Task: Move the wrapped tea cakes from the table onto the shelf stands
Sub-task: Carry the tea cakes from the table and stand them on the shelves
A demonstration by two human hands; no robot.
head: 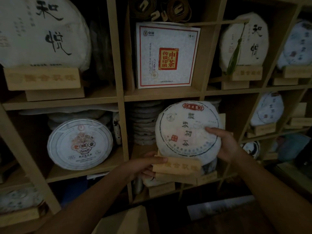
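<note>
Fingers [213, 130] grip tea cake [185, 127]; left hand [143, 166] holds stand [177, 168].

A: That round tea cake [187, 130], white wrapper with green characters and a red seal?

B: Yep, standing upright, tipped slightly, bottom edge tucked in the wooden stand [177, 168] right below it, in front of the shelf.

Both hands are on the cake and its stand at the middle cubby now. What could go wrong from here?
1. The wooden stand is gripped only by the left hand at its end; it could tip.
2. The tea cake, held by the right hand, may slip out of the stand's slot.
3. Pinching could tear its paper wrapper.
</note>
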